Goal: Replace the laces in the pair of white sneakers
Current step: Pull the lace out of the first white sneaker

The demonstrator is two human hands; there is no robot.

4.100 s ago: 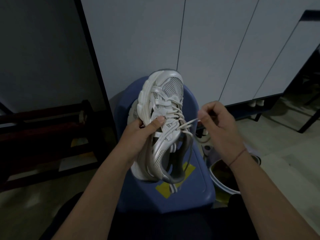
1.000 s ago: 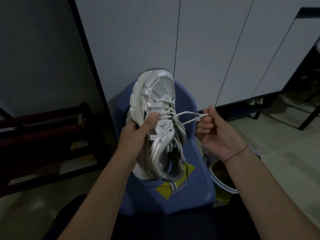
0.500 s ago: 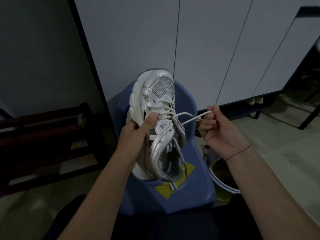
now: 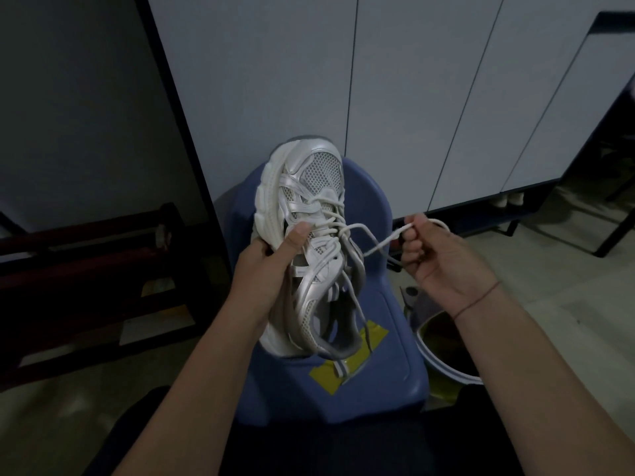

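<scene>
The white sneaker (image 4: 316,266) is held up in the air over the seat of a blue plastic chair (image 4: 385,355), toe pointing away from the person and up, heel opening hanging low towards a patch of yellow tape (image 4: 326,376) on the seat. The left grip (image 4: 264,266) is closed on the shoe's outer side at mid-length: the thumb presses on the upper beside the lacing, the fingers are curled round under the sole. A white lace (image 4: 381,242) runs out of the eyelet rows to the right, and the right grip (image 4: 436,259) is curled round its end, holding it just to the right of the shoe, with a short loop of lace showing above the knuckles. Other loose lace ends hang down across the tongue and collar. A thin thread bracelet (image 4: 477,300) circles the right wrist. A white-rimmed bucket (image 4: 443,367) stands on the floor beside the chair, white cabinet doors (image 4: 275,80) rise behind, and a dark wooden rack (image 4: 86,252) is on the left.
</scene>
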